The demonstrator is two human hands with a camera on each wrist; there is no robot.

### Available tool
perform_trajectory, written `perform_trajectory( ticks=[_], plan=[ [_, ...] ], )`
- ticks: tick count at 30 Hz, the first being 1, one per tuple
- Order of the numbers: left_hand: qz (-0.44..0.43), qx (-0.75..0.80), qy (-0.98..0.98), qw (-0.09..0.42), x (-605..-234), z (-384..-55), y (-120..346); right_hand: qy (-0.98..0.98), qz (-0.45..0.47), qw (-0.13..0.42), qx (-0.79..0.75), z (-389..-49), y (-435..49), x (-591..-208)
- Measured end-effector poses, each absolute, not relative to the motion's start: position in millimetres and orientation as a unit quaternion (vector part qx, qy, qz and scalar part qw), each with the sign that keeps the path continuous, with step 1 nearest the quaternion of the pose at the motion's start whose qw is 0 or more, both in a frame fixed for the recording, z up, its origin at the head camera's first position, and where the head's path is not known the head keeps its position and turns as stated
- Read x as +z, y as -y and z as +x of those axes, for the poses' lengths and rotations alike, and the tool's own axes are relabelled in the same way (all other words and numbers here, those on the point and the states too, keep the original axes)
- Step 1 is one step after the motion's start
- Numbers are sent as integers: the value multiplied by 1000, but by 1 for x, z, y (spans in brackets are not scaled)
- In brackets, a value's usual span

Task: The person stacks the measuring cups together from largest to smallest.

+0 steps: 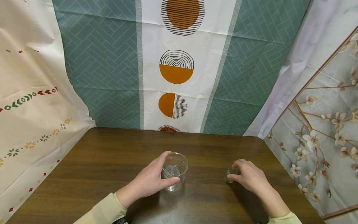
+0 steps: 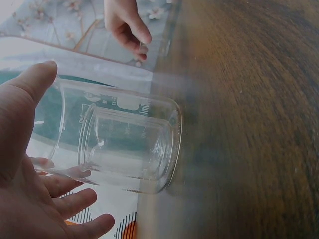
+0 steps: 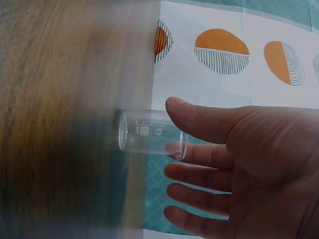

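Note:
A large clear glass beaker (image 1: 183,166) stands on the table, with a smaller glass beaker (image 2: 124,142) nested inside it. My left hand (image 1: 149,179) holds the large beaker near its rim from the left, thumb along the near side and fingers at the far side. To the right, my right hand (image 1: 250,177) pinches a small glass beaker (image 3: 149,132) by its rim between thumb and index finger. The other fingers (image 3: 199,196) of that hand stay loosely extended. The small beaker is upright, its base right at the tabletop.
The brown wooden table (image 1: 117,146) runs back to a hanging teal and white cloth (image 1: 103,62) with orange circles. A cream cloth (image 1: 33,102) borders the left side, and a floral cloth (image 1: 321,155) the right.

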State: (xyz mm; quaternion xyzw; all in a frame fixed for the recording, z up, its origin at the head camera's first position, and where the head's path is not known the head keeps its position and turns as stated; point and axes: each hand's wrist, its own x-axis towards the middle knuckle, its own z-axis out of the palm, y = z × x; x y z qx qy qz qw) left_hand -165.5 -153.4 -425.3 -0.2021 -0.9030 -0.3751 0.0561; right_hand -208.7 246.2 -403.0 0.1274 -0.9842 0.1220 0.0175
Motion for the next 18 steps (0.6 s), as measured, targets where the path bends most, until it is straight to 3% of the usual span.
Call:
perform_trajectory(
  ticks=[18],
  plan=[
    [-201,-380,901,54,-425,-166,153,975,155,67,145,-202,-216,-391]
  ],
)
